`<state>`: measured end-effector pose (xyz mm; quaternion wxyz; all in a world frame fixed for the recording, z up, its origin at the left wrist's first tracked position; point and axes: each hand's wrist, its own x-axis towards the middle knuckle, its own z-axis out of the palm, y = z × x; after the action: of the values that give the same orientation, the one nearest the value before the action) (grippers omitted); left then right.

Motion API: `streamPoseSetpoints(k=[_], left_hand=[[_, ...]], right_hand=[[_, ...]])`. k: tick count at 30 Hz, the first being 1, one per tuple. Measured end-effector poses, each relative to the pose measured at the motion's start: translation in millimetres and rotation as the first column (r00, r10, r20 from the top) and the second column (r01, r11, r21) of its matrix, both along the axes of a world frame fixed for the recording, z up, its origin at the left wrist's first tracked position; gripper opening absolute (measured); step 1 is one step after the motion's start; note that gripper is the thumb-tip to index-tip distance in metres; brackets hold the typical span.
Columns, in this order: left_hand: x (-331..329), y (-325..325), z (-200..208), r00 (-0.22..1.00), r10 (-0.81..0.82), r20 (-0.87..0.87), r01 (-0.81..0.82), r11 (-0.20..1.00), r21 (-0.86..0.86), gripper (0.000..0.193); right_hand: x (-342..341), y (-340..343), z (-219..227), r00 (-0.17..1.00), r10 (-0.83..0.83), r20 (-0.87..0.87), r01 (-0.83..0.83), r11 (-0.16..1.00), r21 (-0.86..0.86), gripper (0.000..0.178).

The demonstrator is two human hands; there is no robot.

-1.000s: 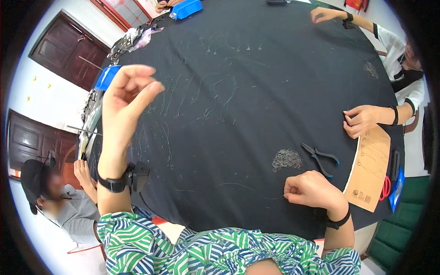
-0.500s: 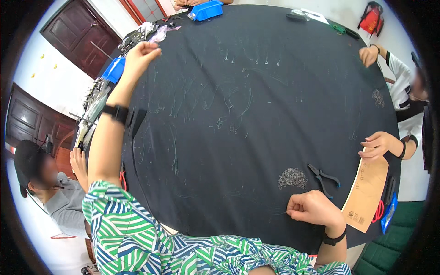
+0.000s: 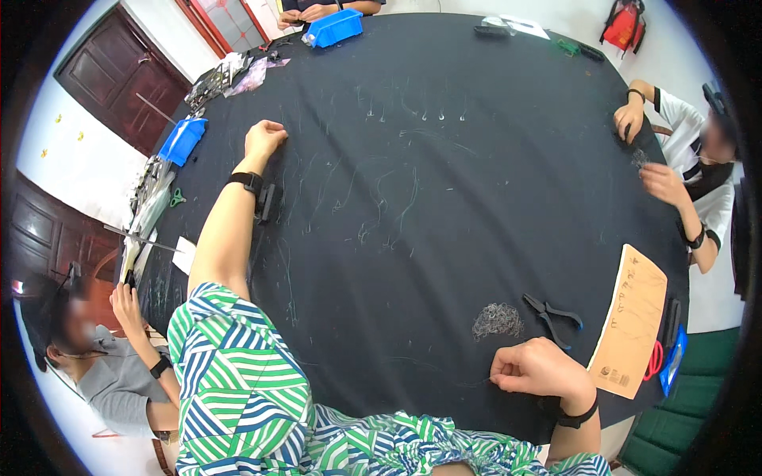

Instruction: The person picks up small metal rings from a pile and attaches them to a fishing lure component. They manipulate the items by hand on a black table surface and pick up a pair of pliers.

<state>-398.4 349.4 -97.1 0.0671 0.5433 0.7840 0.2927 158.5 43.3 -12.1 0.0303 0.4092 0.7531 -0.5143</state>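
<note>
My left hand reaches far out over the black tablecloth, fingers pressed together in a pinch; whatever they hold, if anything, is too fine to make out. Beside that wrist lies a black oblong object, partly hidden by my arm. Near the front edge, my right hand is closed, thumb against the fingers, with a thin thread trailing left from the fingertips. Just beyond it sit a tangled pile of small dark wire pieces and dark pliers with spread, blue-tipped handles. Several fine pale threads lie across the cloth.
A tan notebook, red-handled scissors and a blue packet lie at the right edge. Blue trays stand at the far side and left. Co-workers sit left, right and opposite; the right one's hands hold a small wiry clump.
My left hand has come nearer, still pinched, and the view has shifted slightly. My right hand stays about where it was. The right co-worker's hand has left the notebook and moved away from me.
</note>
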Motion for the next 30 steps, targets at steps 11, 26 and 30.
streamPoseSetpoints(k=[11, 26, 30], left_hand=[[194, -73, 90, 0.703, -0.641, -0.306, 0.591, 0.767, -0.248, 0.02], [326, -17, 33, 0.557, -0.824, -0.103, 0.808, 0.567, -0.16, 0.017], [335, -22, 27, 0.547, -0.814, -0.198, 0.798, 0.578, -0.172, 0.019]], right_hand=[[0, -3, -2, 1.0, 0.002, -0.026, 0.0, 0.997, 0.073, 0.013], [-1, -1, 1, 0.999, 0.035, 0.003, -0.035, 0.996, 0.078, 0.01], [2, -3, -2, 0.999, 0.017, -0.048, -0.011, 0.994, 0.107, 0.011]])
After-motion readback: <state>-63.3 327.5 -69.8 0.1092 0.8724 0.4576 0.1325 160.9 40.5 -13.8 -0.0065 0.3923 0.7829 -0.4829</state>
